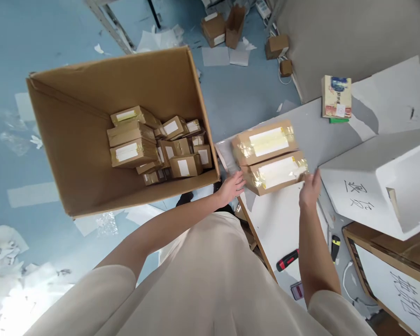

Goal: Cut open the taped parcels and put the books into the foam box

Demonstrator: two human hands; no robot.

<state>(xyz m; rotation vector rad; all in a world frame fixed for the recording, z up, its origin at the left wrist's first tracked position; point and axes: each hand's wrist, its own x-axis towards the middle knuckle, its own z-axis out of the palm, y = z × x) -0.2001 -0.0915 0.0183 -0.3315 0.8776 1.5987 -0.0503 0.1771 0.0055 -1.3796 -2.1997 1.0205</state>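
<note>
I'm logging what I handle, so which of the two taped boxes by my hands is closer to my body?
The near box, lower in the picture, with your left hand and right hand at its opposite ends; the other box is beyond it.

Parcels (166,151) in box (73,140) at left, cartons (271,163) on table (273,214) at right, perhaps phone (297,290) nearer

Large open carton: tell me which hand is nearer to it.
Left. The left hand is close to the large open carton; the right hand is farther off, at the right end of the nearer taped box.
</note>
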